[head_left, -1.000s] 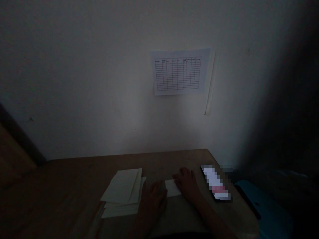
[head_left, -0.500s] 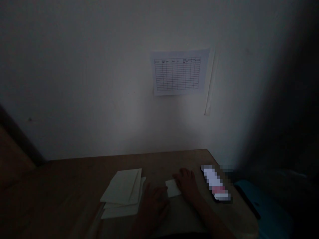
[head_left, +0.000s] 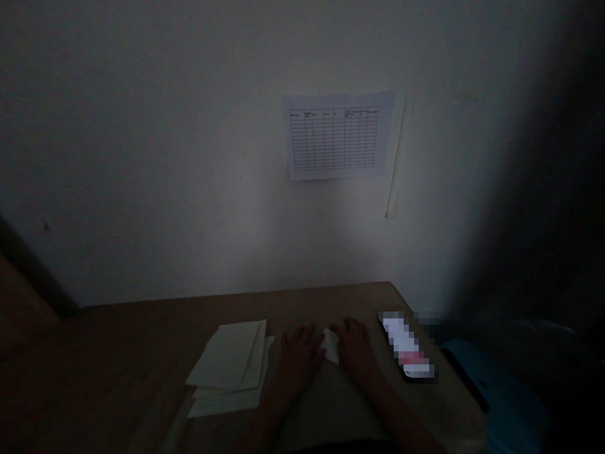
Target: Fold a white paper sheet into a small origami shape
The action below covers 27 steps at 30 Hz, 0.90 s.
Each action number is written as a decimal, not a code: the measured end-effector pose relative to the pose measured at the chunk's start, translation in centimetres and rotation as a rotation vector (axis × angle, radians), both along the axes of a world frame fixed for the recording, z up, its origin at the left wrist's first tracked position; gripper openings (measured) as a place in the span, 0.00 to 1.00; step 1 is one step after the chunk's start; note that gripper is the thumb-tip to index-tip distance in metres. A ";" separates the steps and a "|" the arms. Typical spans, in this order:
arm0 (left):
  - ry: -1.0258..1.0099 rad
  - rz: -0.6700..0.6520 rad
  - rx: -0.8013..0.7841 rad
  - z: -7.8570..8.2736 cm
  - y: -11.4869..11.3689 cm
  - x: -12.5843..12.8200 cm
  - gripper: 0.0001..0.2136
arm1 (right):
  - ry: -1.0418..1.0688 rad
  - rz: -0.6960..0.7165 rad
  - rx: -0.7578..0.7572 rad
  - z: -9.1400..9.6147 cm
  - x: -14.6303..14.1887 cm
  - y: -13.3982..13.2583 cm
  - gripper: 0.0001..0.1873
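Observation:
The scene is very dim. My left hand [head_left: 297, 359] and my right hand [head_left: 355, 350] lie side by side on a wooden table [head_left: 142, 353], fingers flat and pressed onto a small white folded paper [head_left: 331, 344] between them. Only a narrow part of that paper shows; the hands cover the rest. A stack of pale folded sheets [head_left: 231, 369] lies just left of my left hand.
A lit phone [head_left: 405, 347] lies on the table right of my right hand. A blue object [head_left: 496, 403] sits off the table's right edge. A printed grid sheet [head_left: 335, 135] hangs on the white wall behind.
My left hand has moved up and right over the small paper, now meeting my right hand. Less of the paper shows than before.

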<state>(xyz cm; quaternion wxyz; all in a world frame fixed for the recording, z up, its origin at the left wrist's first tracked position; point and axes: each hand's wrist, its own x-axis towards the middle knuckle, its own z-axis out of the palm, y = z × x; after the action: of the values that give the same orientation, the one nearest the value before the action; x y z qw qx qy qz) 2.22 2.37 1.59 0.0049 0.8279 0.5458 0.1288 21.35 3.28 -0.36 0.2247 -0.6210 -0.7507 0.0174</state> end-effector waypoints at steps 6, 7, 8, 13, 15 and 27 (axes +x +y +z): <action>0.000 0.036 0.018 -1.6 1.6 0.2 0.20 | -0.029 0.022 -0.041 0.4 0.2 -0.1 0.30; -0.003 0.037 0.024 -1.8 1.6 0.1 0.20 | -0.030 0.023 -0.046 0.5 0.2 -0.1 0.29; -0.005 0.036 0.026 -1.9 1.6 0.1 0.20 | -0.028 0.025 -0.047 0.6 0.2 -0.1 0.29; -0.022 0.047 0.023 -2.1 1.4 0.1 0.20 | 0.011 0.025 -0.036 0.6 0.4 -0.2 0.27; -0.029 0.048 0.024 -2.2 1.4 0.2 0.20 | 0.028 0.016 -0.038 0.6 0.5 -0.1 0.26; -0.056 0.079 0.021 -2.0 1.2 0.6 0.19 | -0.013 -0.040 -0.071 0.6 3.0 -2.3 0.18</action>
<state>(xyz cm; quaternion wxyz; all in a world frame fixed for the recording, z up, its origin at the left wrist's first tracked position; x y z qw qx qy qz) 2.80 3.54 -0.41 0.0064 0.8019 0.5762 0.1577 24.32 0.97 0.25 0.1980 -0.6438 -0.7383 0.0355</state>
